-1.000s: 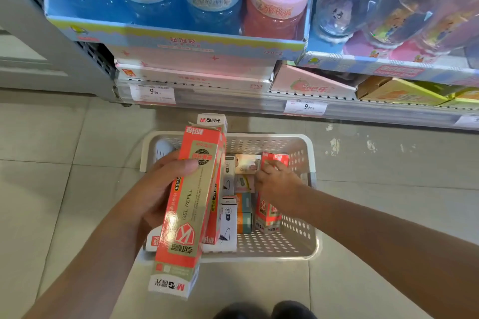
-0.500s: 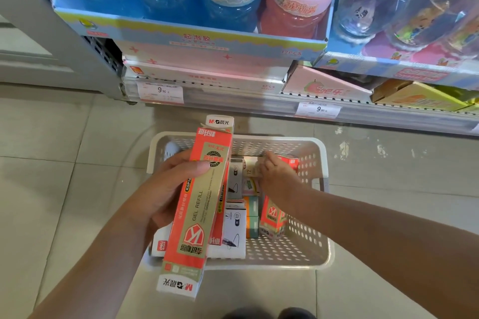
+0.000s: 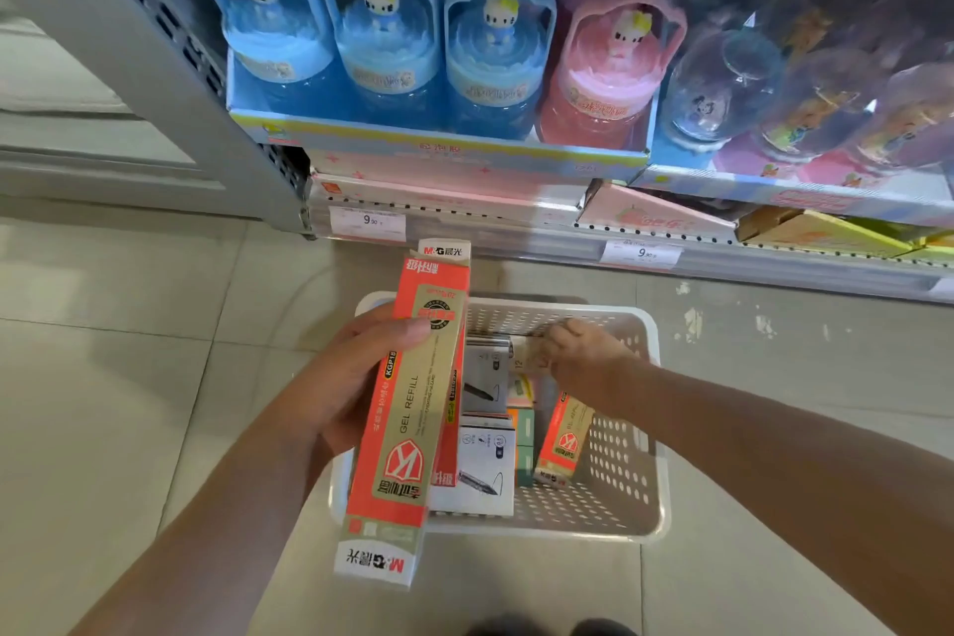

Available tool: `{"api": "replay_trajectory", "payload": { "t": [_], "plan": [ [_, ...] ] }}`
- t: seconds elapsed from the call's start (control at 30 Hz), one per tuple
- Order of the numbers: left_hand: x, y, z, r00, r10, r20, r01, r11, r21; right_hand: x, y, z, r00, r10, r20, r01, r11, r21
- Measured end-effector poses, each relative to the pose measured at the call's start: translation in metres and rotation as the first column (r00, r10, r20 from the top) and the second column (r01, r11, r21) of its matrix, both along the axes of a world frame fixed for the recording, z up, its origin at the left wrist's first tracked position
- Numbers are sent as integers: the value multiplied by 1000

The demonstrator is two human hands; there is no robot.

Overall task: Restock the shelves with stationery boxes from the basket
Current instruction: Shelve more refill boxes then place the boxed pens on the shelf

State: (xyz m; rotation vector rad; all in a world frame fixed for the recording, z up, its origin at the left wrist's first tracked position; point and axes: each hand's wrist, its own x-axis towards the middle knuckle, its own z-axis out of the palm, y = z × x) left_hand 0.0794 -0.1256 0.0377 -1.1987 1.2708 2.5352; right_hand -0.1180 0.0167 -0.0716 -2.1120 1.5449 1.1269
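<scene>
Now our left hand [image 3: 340,377] grips a stack of red gel refill boxes [image 3: 408,408] above the white basket [image 3: 640,496] on the floor; right hand [image 3: 578,356] reaches inside among boxes, grip hidden, can't tell. Shelves [image 3: 516,222] just beyond.

Both forearms extended forward and downward.
Left hand [image 3: 356,377] raised, thumb across its held load; right hand [image 3: 578,356] lower, fingers curled downward.
</scene>
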Motion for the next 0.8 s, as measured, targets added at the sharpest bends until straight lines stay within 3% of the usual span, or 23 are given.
{"api": "replay_trajectory", "payload": {
  "t": [0.1,0.27,0.33,0.4,0.57,0.6,0.63,0.7,0.8],
  "plan": [
    [-2,-2,-7,1000,-15,-7,15,1000,-10,0,7,-5,988,79,-132,-79,997,4],
    [-4,2,-17,1000,-18,-25,18,1000,18,-4,9,-13,989,76,-126,-86,994,-73],
    [-4,4,-18,999,-19,-29,20,999,33,-4,9,-8,1000,17,-10,-19,986,-163],
    [-3,6,-16,1000,-19,-12,19,999,36,-6,7,5,994,-75,85,85,988,-126],
    [0,9,7,1000,-13,10,12,1000,15,-14,13,52,860,-396,322,447,889,-99],
    [0,9,15,1000,0,16,0,1000,5,-16,15,63,786,-479,391,553,828,-98],
    [1,9,24,1000,9,23,-9,1000,-11,-16,16,76,656,-586,475,686,726,-52],
    [2,10,43,999,11,36,-9,998,-60,-15,17,101,317,-731,605,882,462,96],
    [3,11,81,999,29,46,-24,994,-109,-14,21,142,-89,-680,727,927,210,310]
  ]
}}
